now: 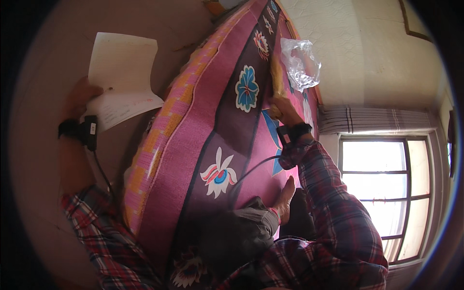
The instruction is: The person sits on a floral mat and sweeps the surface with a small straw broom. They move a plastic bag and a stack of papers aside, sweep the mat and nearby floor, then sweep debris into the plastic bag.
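My left hand (84, 95), at the left, pinches the edge of a lined paper sheet (123, 69) that bears handwriting, its thumb on top. The sheet hangs beside the mat, its lower corner curled. My right hand (284, 108) is closed around a bundle of pale yellow strands (277, 78) over the patterned floral carpet (235, 134); what the strands are made of, I cannot tell. Just beyond that hand lies a crumpled clear plastic bag (301, 65). Each wrist wears a black strap with a small cabled device.
A pink and orange woven mat (174, 98) edges the carpet on its left. My bare foot (287, 199) and grey-trousered leg (246, 224) rest on the carpet. Cables run from both wrists. A pale wall and a bright window (377, 174) with a gathered curtain (373, 120) stand at the right.
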A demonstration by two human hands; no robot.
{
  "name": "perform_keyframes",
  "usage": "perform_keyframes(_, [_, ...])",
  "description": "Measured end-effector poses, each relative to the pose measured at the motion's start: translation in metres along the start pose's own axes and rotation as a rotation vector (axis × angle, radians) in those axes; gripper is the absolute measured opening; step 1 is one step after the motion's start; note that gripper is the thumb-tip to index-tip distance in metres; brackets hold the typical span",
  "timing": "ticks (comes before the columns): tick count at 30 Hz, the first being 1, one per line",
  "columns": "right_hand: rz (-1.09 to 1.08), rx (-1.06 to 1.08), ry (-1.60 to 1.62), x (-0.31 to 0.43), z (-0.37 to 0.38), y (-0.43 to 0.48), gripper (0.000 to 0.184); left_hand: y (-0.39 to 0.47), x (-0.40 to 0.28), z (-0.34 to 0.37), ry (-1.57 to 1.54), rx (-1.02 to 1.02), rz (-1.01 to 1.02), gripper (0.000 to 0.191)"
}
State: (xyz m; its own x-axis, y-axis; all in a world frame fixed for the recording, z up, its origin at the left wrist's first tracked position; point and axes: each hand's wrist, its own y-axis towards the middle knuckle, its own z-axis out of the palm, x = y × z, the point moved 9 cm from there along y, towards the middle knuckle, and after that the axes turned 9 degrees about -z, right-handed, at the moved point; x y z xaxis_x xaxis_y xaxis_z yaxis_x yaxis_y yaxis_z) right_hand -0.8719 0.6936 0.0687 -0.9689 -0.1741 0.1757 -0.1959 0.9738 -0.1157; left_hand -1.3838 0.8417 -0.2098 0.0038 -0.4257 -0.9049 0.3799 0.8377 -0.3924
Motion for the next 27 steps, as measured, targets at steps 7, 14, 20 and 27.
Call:
perform_keyframes(7, [0.297, 0.25, 1.27, 0.2, 0.001, 0.087, 0.04, -0.025, -0.029, -0.001, 0.52, -0.09, 0.361, 0.034])
perform_keyframes(14, [0.236, -0.215, 0.616, 0.208, -0.027, 0.006, 0.07, -0.01, 0.005, -0.012, -0.114, -0.04, -0.168, 0.033])
perform_keyframes(20, [0.503, -0.235, 0.217, 0.111, 0.053, -0.075, 0.071, -0.051, -0.014, -0.028, 0.806, -0.232, 0.52, 0.031])
perform_keyframes(27, [0.425, 0.147, 0.03, 0.12, 0.062, -0.059, 0.08, -0.074, -0.055, -0.034, 1.033, -0.334, 0.511, 0.039])
